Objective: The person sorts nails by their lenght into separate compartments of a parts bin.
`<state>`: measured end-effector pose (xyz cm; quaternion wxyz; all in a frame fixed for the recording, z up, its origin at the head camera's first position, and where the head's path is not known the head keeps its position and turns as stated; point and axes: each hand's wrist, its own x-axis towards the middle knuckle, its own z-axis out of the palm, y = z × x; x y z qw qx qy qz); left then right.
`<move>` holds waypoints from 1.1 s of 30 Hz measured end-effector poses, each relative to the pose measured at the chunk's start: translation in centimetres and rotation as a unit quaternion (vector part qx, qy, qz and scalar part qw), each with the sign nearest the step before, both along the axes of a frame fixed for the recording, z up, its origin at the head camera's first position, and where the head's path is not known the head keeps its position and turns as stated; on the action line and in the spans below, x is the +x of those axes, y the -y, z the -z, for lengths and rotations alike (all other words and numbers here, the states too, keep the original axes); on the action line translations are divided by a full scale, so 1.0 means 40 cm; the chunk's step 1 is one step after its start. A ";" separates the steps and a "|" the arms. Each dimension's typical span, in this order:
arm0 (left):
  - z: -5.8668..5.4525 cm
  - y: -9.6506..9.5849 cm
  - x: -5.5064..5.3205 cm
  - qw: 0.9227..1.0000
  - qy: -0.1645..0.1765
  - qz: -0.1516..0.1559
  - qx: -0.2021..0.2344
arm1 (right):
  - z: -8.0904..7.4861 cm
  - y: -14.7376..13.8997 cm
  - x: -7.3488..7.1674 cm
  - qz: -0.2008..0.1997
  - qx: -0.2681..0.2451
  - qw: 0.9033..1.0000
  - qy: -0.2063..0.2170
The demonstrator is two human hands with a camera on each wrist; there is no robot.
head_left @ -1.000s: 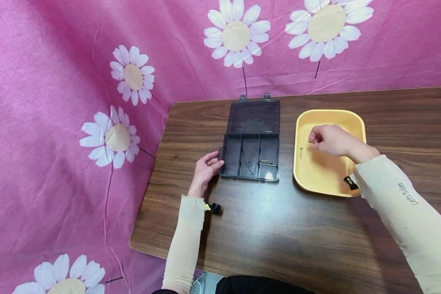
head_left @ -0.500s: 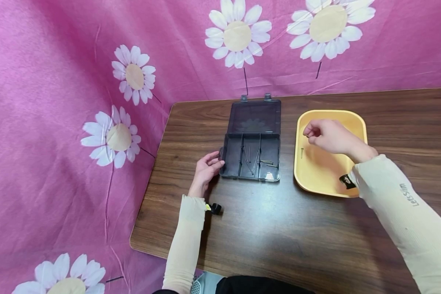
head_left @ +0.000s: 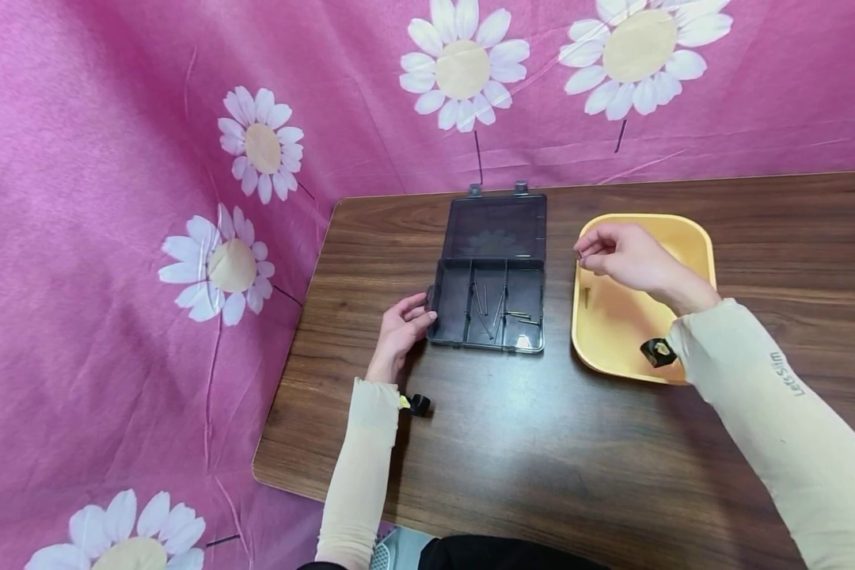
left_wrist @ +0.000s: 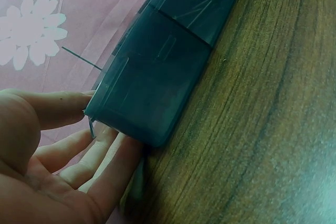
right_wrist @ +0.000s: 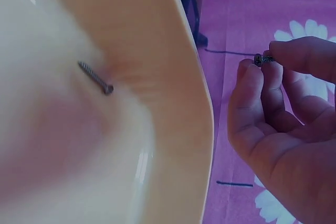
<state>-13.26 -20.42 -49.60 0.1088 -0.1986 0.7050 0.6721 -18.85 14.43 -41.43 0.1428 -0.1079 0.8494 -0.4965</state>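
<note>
The left hand (head_left: pixel 399 328) holds the left side of a dark translucent compartment box (head_left: pixel 450 305), whose lid (head_left: pixel 495 226) lies folded open toward the wall. In the left wrist view its fingers (left_wrist: pixel 60 107) are at the box's end corner. The box has three compartments; thin nails or screws lie in the middle and right ones. Over the left rim of a yellow tray (head_left: pixel 627 352), the right hand (head_left: pixel 634 255) pinches a small screw (right_wrist: pixel 258 60) between thumb and fingertips, its cross-slotted head showing. Another screw (right_wrist: pixel 96 78) lies on the tray floor.
Both things stand on a dark wood table (head_left: pixel 499 459), the box left of the tray. A pink cloth (head_left: pixel 370 103) with daisies hangs behind and to the left. Black wrist cameras sit by both sleeves.
The right hand has moved left inside the tray to above its left rim, and a screw now shows at its fingertips. The left hand and the box stay in place.
</note>
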 end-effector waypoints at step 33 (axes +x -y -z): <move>0.001 0.001 -0.005 1.000 0.005 0.000 -0.006 | 0.037 0.089 -0.013 -0.053 -0.036 0.995 0.071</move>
